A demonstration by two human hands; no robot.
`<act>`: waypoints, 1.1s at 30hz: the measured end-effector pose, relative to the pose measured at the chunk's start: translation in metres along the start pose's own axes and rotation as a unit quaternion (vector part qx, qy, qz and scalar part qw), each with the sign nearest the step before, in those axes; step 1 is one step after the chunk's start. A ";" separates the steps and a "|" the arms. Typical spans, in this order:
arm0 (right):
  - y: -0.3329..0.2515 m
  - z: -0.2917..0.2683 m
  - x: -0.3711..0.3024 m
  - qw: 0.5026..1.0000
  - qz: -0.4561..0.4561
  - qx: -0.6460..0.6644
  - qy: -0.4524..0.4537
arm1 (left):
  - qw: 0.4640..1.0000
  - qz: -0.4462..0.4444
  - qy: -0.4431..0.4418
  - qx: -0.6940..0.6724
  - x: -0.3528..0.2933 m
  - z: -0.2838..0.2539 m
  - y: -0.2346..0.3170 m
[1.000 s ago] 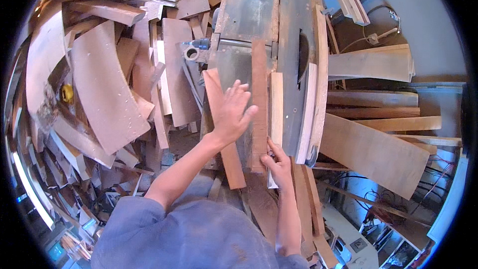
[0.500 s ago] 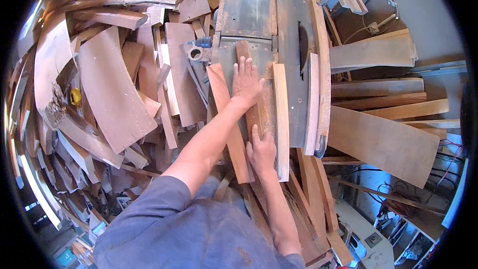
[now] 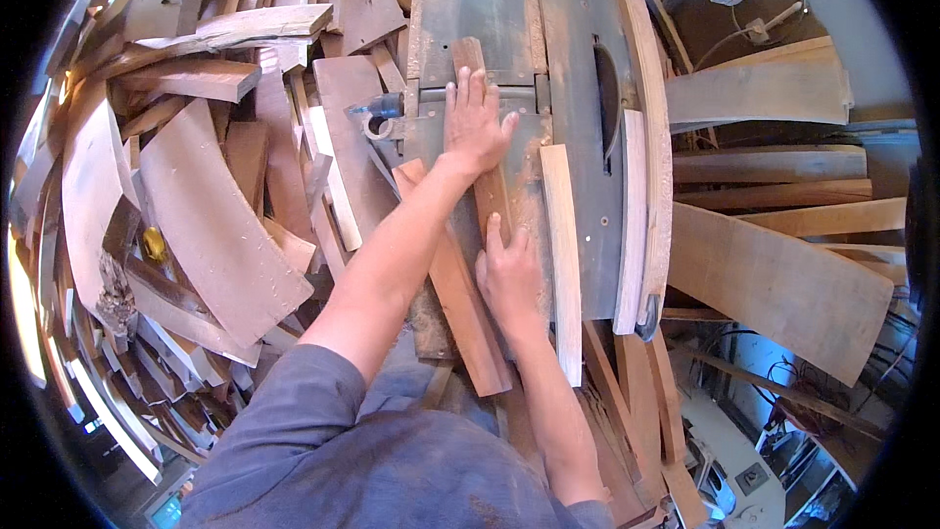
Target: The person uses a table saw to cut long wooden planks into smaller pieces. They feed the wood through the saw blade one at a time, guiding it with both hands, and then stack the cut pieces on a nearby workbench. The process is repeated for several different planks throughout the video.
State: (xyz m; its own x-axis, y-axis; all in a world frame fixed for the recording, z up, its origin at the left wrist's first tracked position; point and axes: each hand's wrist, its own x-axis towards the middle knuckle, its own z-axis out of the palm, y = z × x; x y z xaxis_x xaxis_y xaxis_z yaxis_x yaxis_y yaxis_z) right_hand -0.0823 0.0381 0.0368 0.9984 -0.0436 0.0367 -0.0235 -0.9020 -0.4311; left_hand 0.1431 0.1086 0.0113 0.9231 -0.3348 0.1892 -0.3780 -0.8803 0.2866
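A brown wooden strip (image 3: 494, 195) lies lengthwise on the grey metal bed of a jointer (image 3: 424, 137), its far end past the crosswise cutter slot. My left hand (image 3: 477, 125) presses flat on the strip near that slot, fingers stretched forward and thumb out to the right. Behind it, my right hand (image 3: 510, 279) is at the strip's near end, index finger laid forward along the wood and the other fingers curled. The near end is partly hidden by this hand. A reddish wooden strip (image 3: 460, 299) slants beneath my left forearm, and a pale strip (image 3: 561, 255) lies to the right.
Right of the bed, a saw blade slot (image 3: 604, 108) runs through a second metal table with long strips (image 3: 632, 225) along its edge. Heaped boards (image 3: 220, 225) fill the left side. More planks (image 3: 778, 284) stick out at the right, near cables.
Both hands have moved forward with the brown strip, whose far end has passed over the cutter slot. The whole view has also shifted slightly.
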 end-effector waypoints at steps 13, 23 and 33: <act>0.001 0.010 0.165 0.999 -0.005 -0.017 0.036 | 0.997 0.063 0.036 0.035 0.163 0.043 -0.060; 0.010 0.030 0.298 0.997 -0.008 -0.053 0.062 | 0.988 0.027 0.149 -0.040 0.225 0.025 -0.075; 0.036 0.006 0.345 0.999 -0.034 -0.014 0.006 | 0.950 -0.102 0.153 -0.254 -0.064 -0.112 -0.074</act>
State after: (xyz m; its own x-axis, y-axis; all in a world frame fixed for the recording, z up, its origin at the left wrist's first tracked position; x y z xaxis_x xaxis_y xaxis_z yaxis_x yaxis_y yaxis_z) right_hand 0.2612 -0.0067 0.0287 0.9970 0.0128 0.0764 0.0426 -0.9146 -0.4020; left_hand 0.1043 0.2326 0.0833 0.9463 0.0075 0.3231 -0.2504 -0.6150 0.7477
